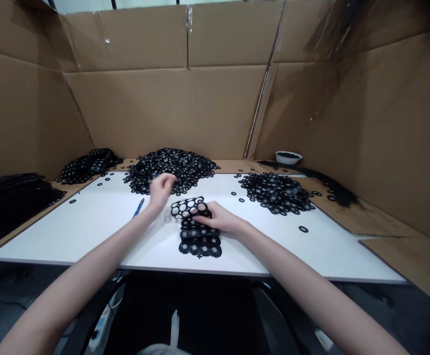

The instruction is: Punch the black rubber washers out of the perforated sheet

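The punched sheet (200, 241) is best pinned firmly under the right hand's (220, 218) flat fingers. The blurred left hand's (162, 190) grip cannot be told.

Your left hand (162, 190) hovered, fingers loosely curled (blurred); your right hand (220, 218) lay palm down, fingers pointing left.

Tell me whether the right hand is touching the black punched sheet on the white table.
Touching. The head view shows the right hand lying on the black punched sheet, its fingers across the sheet's upper part with no gap.
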